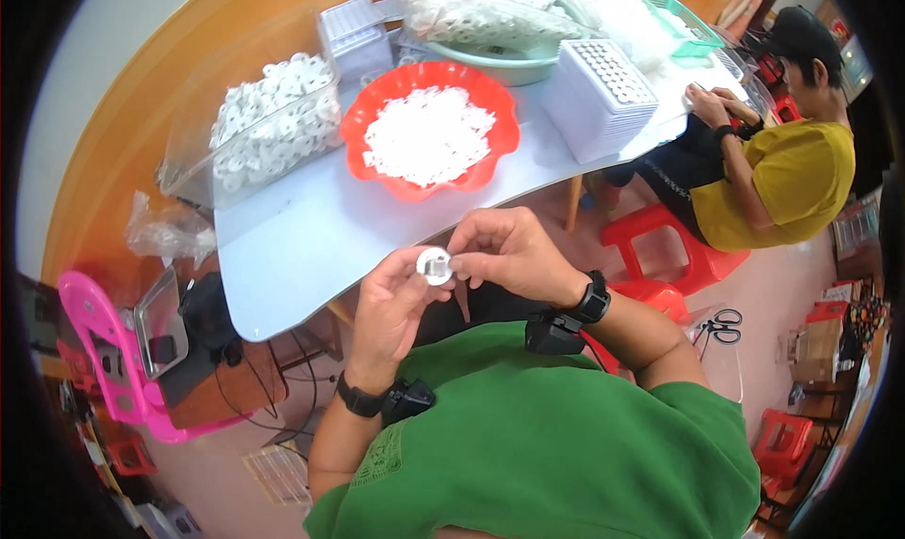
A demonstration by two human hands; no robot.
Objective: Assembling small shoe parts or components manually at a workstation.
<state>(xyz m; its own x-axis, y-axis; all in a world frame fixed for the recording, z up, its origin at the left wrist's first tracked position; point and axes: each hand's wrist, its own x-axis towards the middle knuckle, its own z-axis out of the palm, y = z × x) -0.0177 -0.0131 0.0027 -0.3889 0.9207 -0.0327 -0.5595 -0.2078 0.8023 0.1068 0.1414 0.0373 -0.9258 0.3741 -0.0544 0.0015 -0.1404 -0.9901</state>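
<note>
A small white round plastic piece (434, 267) with a greyish middle is held between the thumb and fingers of my left hand (388, 299), just off the table's front edge. My right hand (504, 249) is closed in a pinch against the piece's right side; whatever is between those fingertips is too small to make out. Beyond both hands, a red scalloped bowl (355, 148) on the pale blue table (292, 266) is heaped with small white plastic parts (429, 134). To its left, a clear bin (193, 176) holds many white ring-shaped pieces (273, 115).
Stacked white trays (599, 106) stand right of the bowl, and a pale green basin (509, 66) with a full plastic bag lies behind. A co-worker in yellow (782, 176) sits at right, near red stools (674, 247). A pink chair (104, 341) stands at left.
</note>
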